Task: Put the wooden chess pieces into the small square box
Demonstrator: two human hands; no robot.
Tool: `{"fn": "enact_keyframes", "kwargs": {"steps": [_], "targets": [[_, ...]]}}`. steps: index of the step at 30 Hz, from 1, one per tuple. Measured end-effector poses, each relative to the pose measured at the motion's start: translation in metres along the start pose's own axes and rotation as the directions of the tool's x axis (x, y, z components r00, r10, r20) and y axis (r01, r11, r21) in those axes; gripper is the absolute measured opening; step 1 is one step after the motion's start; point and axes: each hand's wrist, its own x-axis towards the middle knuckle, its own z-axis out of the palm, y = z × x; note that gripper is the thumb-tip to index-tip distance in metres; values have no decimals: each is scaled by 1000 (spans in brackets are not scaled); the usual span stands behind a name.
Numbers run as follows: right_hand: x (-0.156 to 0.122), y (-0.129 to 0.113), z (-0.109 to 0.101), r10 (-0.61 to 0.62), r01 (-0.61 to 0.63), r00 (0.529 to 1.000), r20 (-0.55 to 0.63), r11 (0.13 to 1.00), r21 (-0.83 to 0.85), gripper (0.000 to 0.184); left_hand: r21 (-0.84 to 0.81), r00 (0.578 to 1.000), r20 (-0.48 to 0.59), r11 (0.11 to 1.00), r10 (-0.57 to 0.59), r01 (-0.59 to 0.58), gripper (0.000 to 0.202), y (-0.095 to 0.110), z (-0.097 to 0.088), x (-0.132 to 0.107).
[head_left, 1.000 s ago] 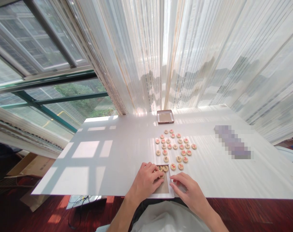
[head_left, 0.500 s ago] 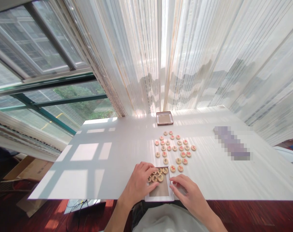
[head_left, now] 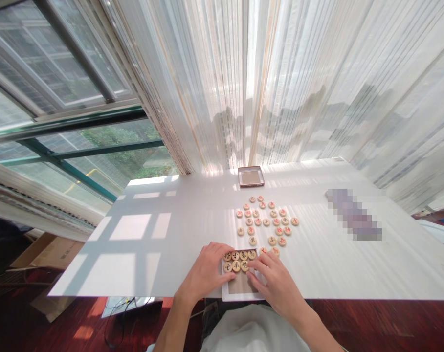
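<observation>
A shallow box (head_left: 240, 289) with a pale rim lies at the table's front edge. Inside it, several round xiangqi pieces (head_left: 235, 266) with black characters form two rows at the far end. My left hand (head_left: 204, 269) rests over the box's left side, fingers spread, with its fingertips at the left end of those rows. Over the right rim reaches my right hand (head_left: 275, 278). Its thumb and fingers are apart, close to the right end of the second row. Beyond the box, many loose xiangqi pieces (head_left: 257, 222), red and black, lie scattered face up.
A box lid (head_left: 251, 176) lies at the far edge of the white table (head_left: 178, 254). To the right is a blurred purple object (head_left: 354, 215). Striped curtains (head_left: 222, 88) hang behind the table, and a window (head_left: 71, 98) is on the left.
My right hand has moved left, from beside the box to over its right part. My left hand has drawn back slightly, uncovering more pieces at the left of the rows.
</observation>
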Motion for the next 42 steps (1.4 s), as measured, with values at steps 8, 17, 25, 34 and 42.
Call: {"fn": "enact_keyframes", "kwargs": {"steps": [8, 17, 25, 34, 42], "targets": [[4, 3, 12, -34, 33, 999, -3, 995, -99, 13, -25, 999, 5, 998, -54, 54, 55, -5, -1, 1], [3, 4, 11, -4, 5, 1000, 18, 996, -86, 13, -33, 999, 4, 999, -42, 42, 52, -5, 2, 3], [4, 4, 12, -3, 3, 1000, 3, 998, -67, 15, -40, 999, 11, 998, -41, 42, 55, -6, 3, 2], [0, -3, 2, -4, 5, 1000, -20, 1000, 25, 17, -50, 999, -3, 998, -41, 41, 51, -6, -1, 3], [-23, 25, -23, 114, -78, 974, -193, 979, 186, 15, -68, 997, -32, 996, -66, 64, 27, -4, -15, 23]]}}
